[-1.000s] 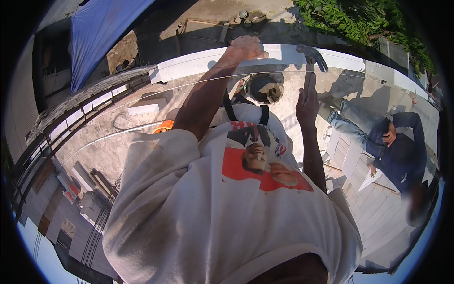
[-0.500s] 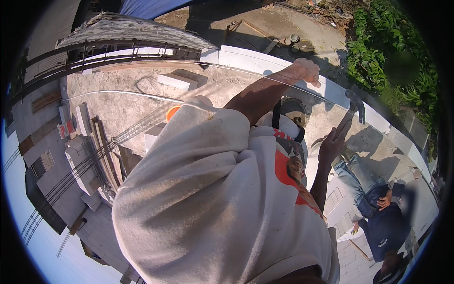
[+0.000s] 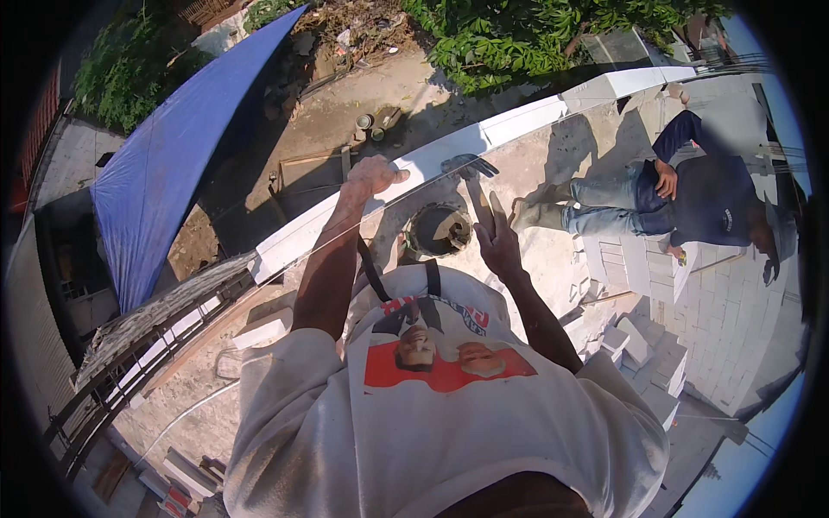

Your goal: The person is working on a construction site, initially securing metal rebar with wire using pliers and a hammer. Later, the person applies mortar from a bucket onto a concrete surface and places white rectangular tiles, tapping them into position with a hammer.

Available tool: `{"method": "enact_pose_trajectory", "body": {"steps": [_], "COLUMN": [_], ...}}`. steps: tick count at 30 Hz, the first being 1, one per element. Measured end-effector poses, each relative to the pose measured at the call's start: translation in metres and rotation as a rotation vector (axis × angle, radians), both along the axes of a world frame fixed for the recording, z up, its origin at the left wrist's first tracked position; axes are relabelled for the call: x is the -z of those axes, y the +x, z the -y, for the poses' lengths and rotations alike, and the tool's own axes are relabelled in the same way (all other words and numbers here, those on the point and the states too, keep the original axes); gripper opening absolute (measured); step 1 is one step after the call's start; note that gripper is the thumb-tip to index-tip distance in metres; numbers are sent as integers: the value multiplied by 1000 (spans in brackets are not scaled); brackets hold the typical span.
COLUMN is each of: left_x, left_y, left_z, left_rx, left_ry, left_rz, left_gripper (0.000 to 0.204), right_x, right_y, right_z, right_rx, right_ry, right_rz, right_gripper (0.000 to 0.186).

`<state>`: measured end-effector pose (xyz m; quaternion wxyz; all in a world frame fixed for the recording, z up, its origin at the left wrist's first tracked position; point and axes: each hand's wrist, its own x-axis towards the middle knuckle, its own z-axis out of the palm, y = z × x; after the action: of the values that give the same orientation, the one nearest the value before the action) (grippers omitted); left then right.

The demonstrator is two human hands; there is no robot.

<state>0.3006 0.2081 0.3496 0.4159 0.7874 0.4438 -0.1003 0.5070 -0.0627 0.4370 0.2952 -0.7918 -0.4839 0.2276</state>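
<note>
A row of white blocks forms a low wall along the slab edge in front of me. My left hand is over the top of the row, fingers curled and thumb pointing right; whatever lies under the fingers is hidden. My right hand grips the handle of a claw hammer. Its dark metal head hovers by the inner side of the blocks. Between my arms stands a round dark bucket, with something I cannot make out inside. A thin string runs along the wall.
A co-worker in a dark shirt and jeans stands to the right. Stacked light blocks lie at lower right, and a loose block at left. Beyond the wall is lower ground, with a blue tarp at far left.
My view has swung round to the left and now faces the wall. The hammer is still in my right hand, its head now nearer the blocks and my left hand.
</note>
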Motion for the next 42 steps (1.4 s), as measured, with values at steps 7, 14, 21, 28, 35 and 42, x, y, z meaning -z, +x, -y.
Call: {"method": "enact_pose_trajectory", "body": {"steps": [7, 14, 21, 28, 35, 42], "left_x": [34, -20, -16, 51, 121, 140], "left_y": [28, 24, 25, 41, 44, 25], "left_z": [11, 26, 136, 251, 334, 401], "left_rx": [89, 52, 227, 763, 538, 349], "left_ry": [54, 38, 710, -338, -285, -137], "left_rz": [86, -52, 404, -226, -667, -862], "left_gripper": [72, 74, 68, 64, 91, 109], "right_x": [61, 135, 220, 257, 272, 355], "right_y": [-20, -51, -28, -18, 28, 85], "right_z": [171, 337, 519, 419, 367, 317], "right_rx": [321, 887, 635, 680, 441, 513], "right_ry": [-562, -768, -1075, -481, -427, -591], "right_rz": [-234, -227, -342, -925, -527, -545], "right_gripper": [37, 52, 57, 34, 37, 41]}}
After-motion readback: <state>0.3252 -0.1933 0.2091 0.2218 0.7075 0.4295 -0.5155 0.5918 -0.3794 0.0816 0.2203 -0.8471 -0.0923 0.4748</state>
